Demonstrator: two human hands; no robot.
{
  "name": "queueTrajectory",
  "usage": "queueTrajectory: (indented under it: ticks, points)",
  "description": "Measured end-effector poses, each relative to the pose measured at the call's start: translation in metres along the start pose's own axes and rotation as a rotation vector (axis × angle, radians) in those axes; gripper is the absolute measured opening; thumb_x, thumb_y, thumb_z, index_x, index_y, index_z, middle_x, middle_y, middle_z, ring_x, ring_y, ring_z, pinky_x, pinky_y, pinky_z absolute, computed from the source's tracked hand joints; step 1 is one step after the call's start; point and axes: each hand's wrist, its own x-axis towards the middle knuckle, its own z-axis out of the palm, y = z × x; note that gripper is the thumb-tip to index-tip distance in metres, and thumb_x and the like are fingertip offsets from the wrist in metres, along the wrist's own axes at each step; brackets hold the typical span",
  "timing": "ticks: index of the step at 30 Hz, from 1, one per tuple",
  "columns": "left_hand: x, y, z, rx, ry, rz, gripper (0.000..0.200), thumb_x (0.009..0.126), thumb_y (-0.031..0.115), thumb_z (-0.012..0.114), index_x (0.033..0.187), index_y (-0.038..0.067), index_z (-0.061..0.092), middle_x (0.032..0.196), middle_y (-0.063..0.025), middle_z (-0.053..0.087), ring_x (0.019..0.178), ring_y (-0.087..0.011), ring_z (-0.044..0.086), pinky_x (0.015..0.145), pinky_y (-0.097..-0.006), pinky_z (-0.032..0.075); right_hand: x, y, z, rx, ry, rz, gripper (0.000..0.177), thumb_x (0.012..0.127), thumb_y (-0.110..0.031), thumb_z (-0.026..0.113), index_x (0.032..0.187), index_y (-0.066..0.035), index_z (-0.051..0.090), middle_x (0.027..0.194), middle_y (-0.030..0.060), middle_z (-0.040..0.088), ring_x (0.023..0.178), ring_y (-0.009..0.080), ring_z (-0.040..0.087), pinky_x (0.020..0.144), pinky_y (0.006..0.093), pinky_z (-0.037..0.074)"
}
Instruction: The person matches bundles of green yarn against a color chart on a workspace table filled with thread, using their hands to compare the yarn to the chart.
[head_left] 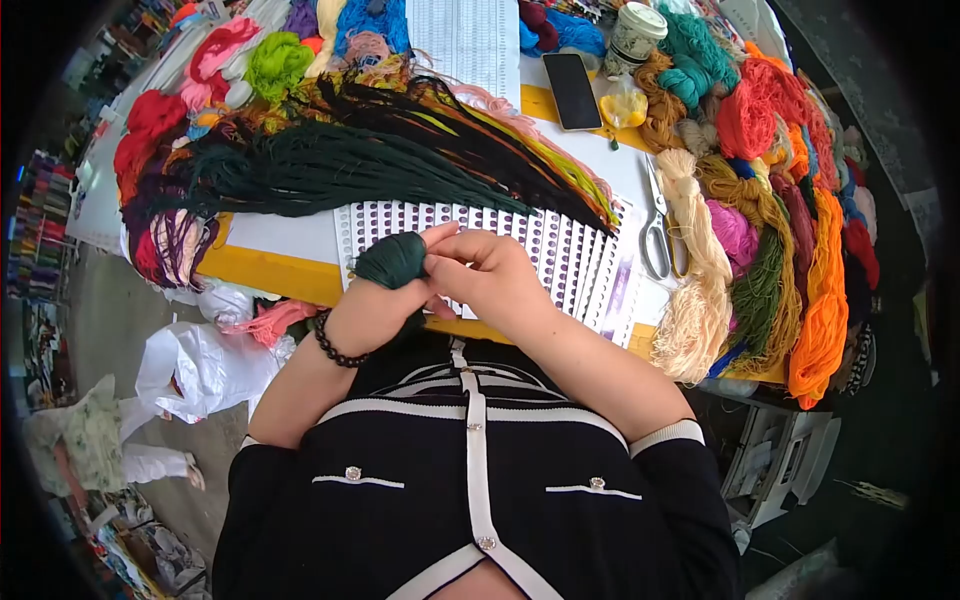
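Observation:
Dark green thread is wrapped in a thick bundle around my left hand, which is bent in front of my body and wears a beaded bracelet at the wrist. My right hand meets its fingertips, thumb and forefinger closed together; whatever is pinched there is too small to see. Beyond both hands a long dark green hank stretches across the table, beside black, orange and yellow-green strands. Under my hands lie white cards with rows of purple dots.
Scissors lie on the right, near cream thread and an orange skein. Farther back are a phone and a patterned paper cup. A white plastic bag is below the table's left side; another person is at far left.

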Motion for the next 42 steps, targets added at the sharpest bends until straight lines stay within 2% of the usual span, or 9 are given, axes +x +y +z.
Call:
queueTrajectory:
  ticks: [5,10,12,17,21,22,34,38,42]
  points:
    - [-0.010,0.005,0.000,0.243,-0.064,0.102,0.051,0.084,-0.004,0.047,0.135,0.000,0.038,0.098,-0.0051,0.060,0.074,-0.0091,0.059,0.069,-0.0225,0.048,-0.008,-0.008,0.005,0.230,-0.033,0.152,0.013,0.080,-0.004,0.057,0.084,0.007,0.064,0.068,0.0076,0.060,0.057,0.0132,0.057,0.054,0.0258,0.046]
    - [-0.020,0.006,-0.008,0.035,-0.101,0.051,0.046,0.087,0.015,0.055,0.129,-0.002,0.047,0.090,-0.0051,0.063,0.053,-0.0064,0.050,0.053,-0.0193,0.044,-0.015,-0.009,0.007,0.316,0.017,0.069,0.011,0.077,0.000,0.058,0.083,0.007,0.064,0.073,0.0090,0.063,0.069,0.0109,0.056,0.065,0.0238,0.046]
    - [-0.020,-0.002,-0.012,-0.007,-0.018,0.006,0.043,0.088,0.016,0.054,0.126,-0.002,0.049,0.090,-0.0056,0.063,0.054,-0.0070,0.051,0.053,-0.0195,0.045,-0.020,-0.017,0.011,0.358,0.059,0.076,0.010,0.078,0.001,0.060,0.084,0.003,0.068,0.079,0.0112,0.067,0.075,0.0129,0.059,0.076,0.0261,0.047]
    - [-0.021,-0.003,0.005,-0.334,0.241,0.032,0.027,0.092,0.017,0.051,0.108,-0.003,0.060,0.088,-0.0082,0.064,0.058,-0.0098,0.054,0.053,-0.0202,0.045,-0.023,-0.015,0.010,0.340,0.038,0.063,0.009,0.079,-0.001,0.063,0.085,0.002,0.068,0.082,0.0091,0.067,0.080,0.0137,0.063,0.079,0.0273,0.048]
    - [-0.023,-0.007,0.000,0.057,0.173,0.095,0.022,0.091,0.016,0.055,0.100,-0.003,0.064,0.079,-0.0053,0.063,0.066,-0.0097,0.057,0.052,-0.0204,0.045,-0.024,-0.011,0.016,0.316,0.064,0.031,0.010,0.079,-0.002,0.063,0.087,0.003,0.067,0.079,0.0098,0.066,0.078,0.0151,0.063,0.077,0.0278,0.048]
    - [-0.023,-0.005,0.004,-0.047,0.234,0.054,0.020,0.091,0.016,0.056,0.093,-0.002,0.065,0.076,-0.0039,0.063,0.067,-0.0091,0.057,0.054,-0.0207,0.045,-0.024,-0.009,0.016,0.305,0.062,0.009,0.010,0.079,-0.002,0.063,0.087,0.003,0.067,0.079,0.0100,0.066,0.077,0.0155,0.063,0.077,0.0279,0.048]
    - [-0.024,-0.013,0.010,-0.113,0.237,0.109,0.025,0.090,0.008,0.052,0.111,-0.003,0.059,0.093,-0.0075,0.064,0.071,-0.0115,0.057,0.061,-0.0234,0.047,-0.027,-0.014,0.010,0.435,0.048,0.093,0.008,0.080,-0.003,0.064,0.086,0.000,0.067,0.079,0.0089,0.067,0.075,0.0139,0.062,0.075,0.0266,0.047]
    - [-0.022,-0.014,0.010,-0.125,0.257,0.162,0.025,0.086,0.003,0.052,0.108,-0.005,0.061,0.085,-0.0102,0.066,0.064,-0.0112,0.057,0.060,-0.0230,0.047,-0.027,-0.010,0.009,0.443,0.045,0.091,0.008,0.081,-0.005,0.064,0.087,0.001,0.067,0.079,0.0086,0.067,0.075,0.0135,0.062,0.075,0.0266,0.047]
    - [-0.020,-0.017,0.006,-0.189,0.194,0.079,0.033,0.084,0.000,0.049,0.116,-0.005,0.056,0.100,-0.0112,0.064,0.077,-0.0161,0.062,0.061,-0.0247,0.048,-0.026,-0.002,0.009,0.443,0.128,0.152,0.011,0.082,-0.005,0.063,0.089,0.002,0.067,0.080,0.0083,0.067,0.075,0.0135,0.062,0.076,0.0266,0.047]
